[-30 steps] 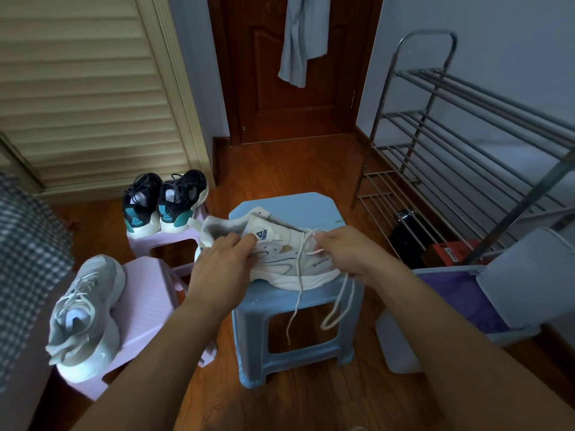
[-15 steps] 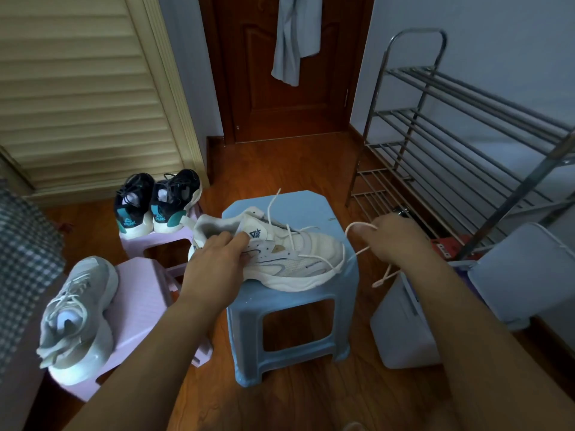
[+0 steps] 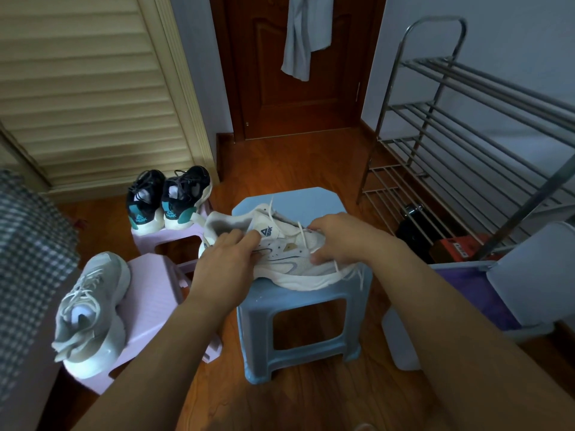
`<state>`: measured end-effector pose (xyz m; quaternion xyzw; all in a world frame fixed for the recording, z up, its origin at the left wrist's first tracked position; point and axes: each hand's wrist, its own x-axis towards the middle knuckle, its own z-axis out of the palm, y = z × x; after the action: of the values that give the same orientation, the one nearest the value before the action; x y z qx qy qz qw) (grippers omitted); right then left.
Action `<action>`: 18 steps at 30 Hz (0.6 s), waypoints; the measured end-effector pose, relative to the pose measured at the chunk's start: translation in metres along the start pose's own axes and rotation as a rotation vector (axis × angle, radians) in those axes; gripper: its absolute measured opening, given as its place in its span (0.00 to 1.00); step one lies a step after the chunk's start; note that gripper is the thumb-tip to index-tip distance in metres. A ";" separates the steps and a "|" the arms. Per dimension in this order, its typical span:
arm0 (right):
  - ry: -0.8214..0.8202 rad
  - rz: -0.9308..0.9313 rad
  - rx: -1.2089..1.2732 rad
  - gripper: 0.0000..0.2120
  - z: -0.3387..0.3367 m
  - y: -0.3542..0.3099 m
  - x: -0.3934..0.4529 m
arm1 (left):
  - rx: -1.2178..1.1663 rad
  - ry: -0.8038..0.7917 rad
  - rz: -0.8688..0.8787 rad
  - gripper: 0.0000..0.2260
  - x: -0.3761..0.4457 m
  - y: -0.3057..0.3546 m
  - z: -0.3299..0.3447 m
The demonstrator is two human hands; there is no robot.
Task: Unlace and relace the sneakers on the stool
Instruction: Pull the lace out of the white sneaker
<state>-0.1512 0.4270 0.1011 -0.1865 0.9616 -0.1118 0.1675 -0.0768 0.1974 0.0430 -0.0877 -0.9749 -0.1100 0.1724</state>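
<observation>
Both hands grip white sneaker (image 3: 289, 259), tongue (image 3: 268, 232) logo reading PEAK

Dim, cool indoor light is filling the room; wide-angle distortion is bending the metal shoe rack (image 3: 466, 126) and blurring the frame edges.

Right hand (image 3: 339, 241): back from right of the stool to frame centre, now on the sneaker (image 3: 289, 259) forefoot, fingers curled at the lace (image 3: 302, 236) rows. Lace: drawn in, loose ends now trailing off the toe at the stool's right edge.
</observation>
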 end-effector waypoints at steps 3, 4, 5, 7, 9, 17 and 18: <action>0.086 0.039 -0.119 0.21 0.000 -0.002 -0.007 | 0.004 -0.005 -0.006 0.07 0.000 0.000 0.000; 0.123 0.037 -0.170 0.18 0.001 -0.003 -0.010 | 0.003 -0.006 -0.007 0.07 0.001 0.000 0.000; 0.139 0.033 -0.204 0.14 0.003 -0.001 -0.011 | 0.000 -0.011 -0.010 0.06 0.001 0.000 0.000; 0.122 0.017 -0.197 0.14 0.007 0.003 -0.014 | -0.004 -0.020 -0.017 0.06 0.001 0.000 0.000; 0.087 0.017 -0.115 0.18 0.008 0.006 -0.019 | -0.004 -0.025 -0.025 0.06 0.001 0.000 -0.001; 0.189 0.780 0.283 0.12 0.018 0.115 -0.035 | 0.000 -0.031 -0.027 0.07 0.002 0.005 -0.002; 0.233 0.816 0.321 0.11 0.024 0.115 -0.038 | -0.002 -0.030 -0.026 0.07 0.001 0.008 -0.001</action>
<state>-0.1464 0.5426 0.0579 0.2500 0.9394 -0.2044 0.1155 -0.0760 0.2049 0.0461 -0.0768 -0.9783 -0.1120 0.1562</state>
